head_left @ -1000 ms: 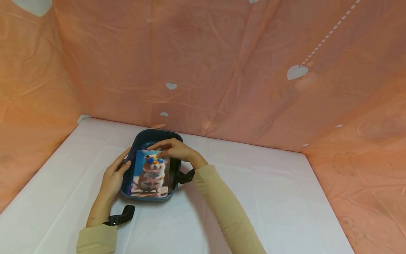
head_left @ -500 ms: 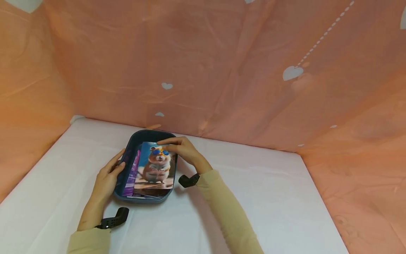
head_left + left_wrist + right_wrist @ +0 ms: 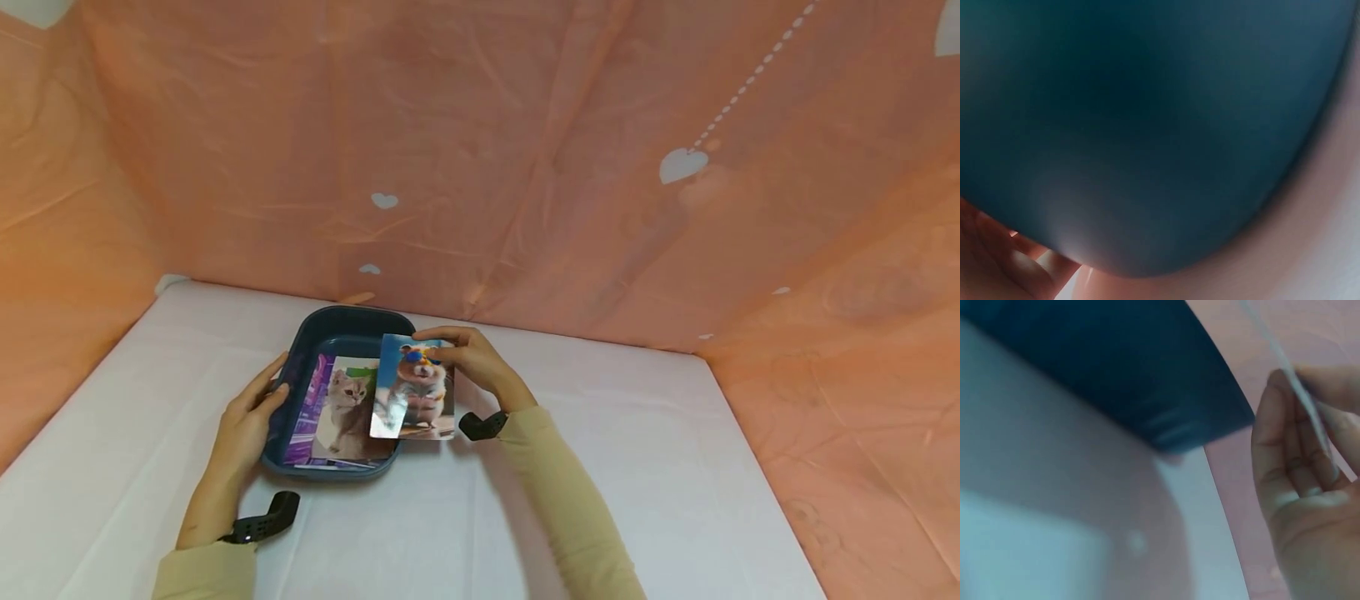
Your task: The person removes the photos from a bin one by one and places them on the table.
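Note:
My right hand (image 3: pixel 480 362) pinches a glossy picture card (image 3: pixel 412 404) of a hamster in blue sunglasses, thumb on its face. The card overlaps the right rim of a dark blue rounded tray (image 3: pixel 352 343) in the head view. My left hand (image 3: pixel 243 425) grips the tray's left side, thumb at the rim. Inside the tray lie a cat picture card (image 3: pixel 347 421) and a purple one (image 3: pixel 303 437) beneath it. In the right wrist view the held card (image 3: pixel 1307 403) shows edge-on between thumb and fingers. The tray's outer wall (image 3: pixel 1147 125) fills most of the left wrist view.
A white-covered table (image 3: pixel 585 433) extends to the right of the tray. Behind it hangs an orange-pink sheet (image 3: pixel 480 150) with white hearts, also at both sides. A black wrist camera (image 3: pixel 266 521) is on my left wrist, another black one (image 3: pixel 482 425) on my right.
The hamster card has moved right with my right hand, from over the other cards to the tray's right rim. The cat card is now uncovered. My left hand stays on the tray.

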A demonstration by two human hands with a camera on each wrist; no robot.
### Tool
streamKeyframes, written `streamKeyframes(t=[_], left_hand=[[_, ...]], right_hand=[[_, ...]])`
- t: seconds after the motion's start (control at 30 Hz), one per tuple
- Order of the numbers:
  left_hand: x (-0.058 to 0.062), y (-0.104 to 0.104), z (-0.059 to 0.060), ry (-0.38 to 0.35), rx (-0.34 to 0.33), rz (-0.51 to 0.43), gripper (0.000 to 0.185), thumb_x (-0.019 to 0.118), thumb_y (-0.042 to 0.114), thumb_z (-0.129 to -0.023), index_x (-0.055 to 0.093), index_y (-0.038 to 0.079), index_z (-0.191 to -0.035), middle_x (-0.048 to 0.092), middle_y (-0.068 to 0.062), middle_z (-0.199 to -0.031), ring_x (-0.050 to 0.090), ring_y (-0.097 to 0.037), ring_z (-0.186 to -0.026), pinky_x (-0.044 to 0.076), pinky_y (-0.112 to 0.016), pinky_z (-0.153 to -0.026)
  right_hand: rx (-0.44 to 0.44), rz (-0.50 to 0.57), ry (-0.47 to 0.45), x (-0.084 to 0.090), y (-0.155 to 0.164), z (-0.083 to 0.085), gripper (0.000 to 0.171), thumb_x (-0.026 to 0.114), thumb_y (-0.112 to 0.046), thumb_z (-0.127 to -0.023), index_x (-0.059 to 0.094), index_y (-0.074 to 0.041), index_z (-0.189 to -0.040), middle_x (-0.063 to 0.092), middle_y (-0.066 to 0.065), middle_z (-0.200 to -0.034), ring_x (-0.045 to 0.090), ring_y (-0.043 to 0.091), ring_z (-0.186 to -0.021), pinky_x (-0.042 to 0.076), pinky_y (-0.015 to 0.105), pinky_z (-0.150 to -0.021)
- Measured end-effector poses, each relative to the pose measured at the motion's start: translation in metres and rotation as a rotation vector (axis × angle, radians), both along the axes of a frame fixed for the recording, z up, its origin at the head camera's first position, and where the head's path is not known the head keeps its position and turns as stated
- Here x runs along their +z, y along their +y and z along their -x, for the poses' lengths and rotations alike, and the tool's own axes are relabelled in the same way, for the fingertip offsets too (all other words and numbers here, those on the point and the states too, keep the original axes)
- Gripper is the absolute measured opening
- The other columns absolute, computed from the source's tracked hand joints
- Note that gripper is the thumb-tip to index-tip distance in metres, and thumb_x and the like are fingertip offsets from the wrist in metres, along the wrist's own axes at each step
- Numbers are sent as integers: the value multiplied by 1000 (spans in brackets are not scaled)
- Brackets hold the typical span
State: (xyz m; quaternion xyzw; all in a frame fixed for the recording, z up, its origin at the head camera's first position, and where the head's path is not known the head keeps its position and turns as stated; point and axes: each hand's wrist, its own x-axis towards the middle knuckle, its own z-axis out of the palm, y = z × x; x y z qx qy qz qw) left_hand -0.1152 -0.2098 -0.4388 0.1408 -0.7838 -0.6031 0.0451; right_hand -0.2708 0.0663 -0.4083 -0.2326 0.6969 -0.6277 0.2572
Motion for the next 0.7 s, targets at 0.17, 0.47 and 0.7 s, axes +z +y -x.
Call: streamKeyframes(t=[0.17, 0.47, 0.7], left_hand=[[-1, 0, -1, -15, 11, -13, 53, 38, 35, -102, 26, 23, -152, 24, -23, -155, 25, -45, -138, 20, -65, -108], [-2, 0, -3, 8, 3, -5, 52, 38, 34, -103, 26, 23, -152, 27, -23, -154, 30, -40, -135, 24, -62, -107], [-2, 4, -3, 12, 7, -24, 51, 37, 34, -103, 27, 24, -152, 25, -21, -155, 27, -41, -136, 21, -64, -108]], right_hand=[[-30, 41, -65, -2, 16, 3, 37, 58, 1, -90, 58, 4, -127, 68, -3, -93, 55, 6, -64, 41, 22, -53], [-56, 38, -107, -6, 43, 14, 35, 53, 4, -91, 63, -2, -125, 66, 0, -112, 61, 9, -81, 45, 23, -66], [-78, 22, -120, -12, 50, 22, 38, 52, 5, -91, 57, 2, -129, 66, 2, -94, 57, 8, -72, 45, 22, -62]])
